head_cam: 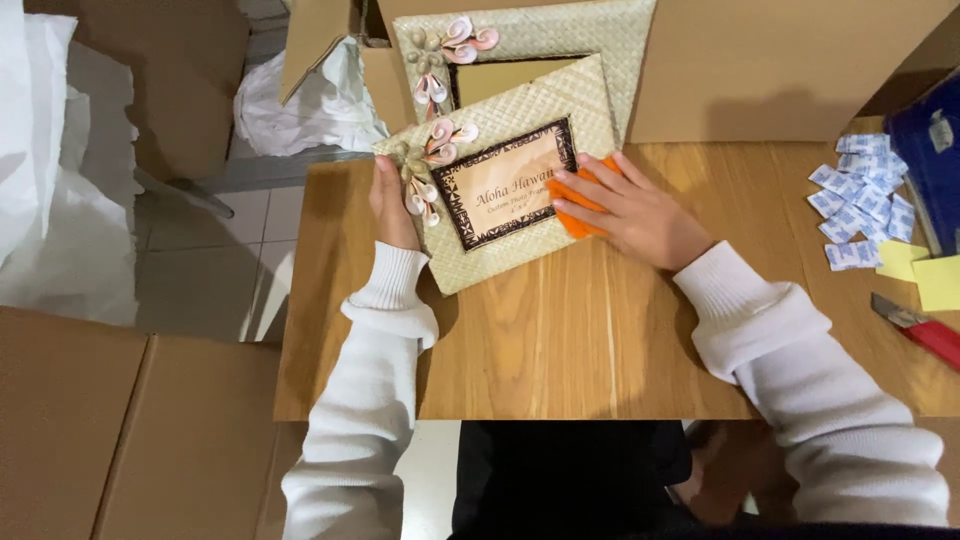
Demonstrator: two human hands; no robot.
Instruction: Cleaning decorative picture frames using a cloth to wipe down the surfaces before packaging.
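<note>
A: Start at the left. What surrounds the work?

B: Flat brown cardboard sheets (pixel 120 430) lie low on the left, off the table, with white wrapping paper (pixel 45 200) above them on the tiled floor. More crumpled white paper (pixel 310 100) sits by the table's far-left corner, beside an open cardboard box (pixel 330 30).

A: And on the wooden table (pixel 600 340) itself?

B: At the far edge a second woven frame (pixel 560 35) with shell flowers leans against a large cardboard box (pixel 770 70). It stands right behind the frame being handled and partly under its top edge. Far right: a scatter of small blue-and-white packets (pixel 862 195), yellow sticky notes (pixel 925 270), a red utility knife (pixel 925 335) near the edge, and a dark blue thing cut off by the picture's border.

A: Where is the frame being handled?

B: The woven picture frame (pixel 505 180) lies tilted near the table's far-left part, its shell flower at the upper left.

A: The hands?

B: The left hand (pixel 392 205) grips the frame's left edge, fingers curled round it and the thumb on top beside the shells. The right hand (pixel 630 210) lies flat and spread, fingers pressing an orange cloth (pixel 575 205) onto the frame's right border, touching it. So the frame sits between both hands.
</note>
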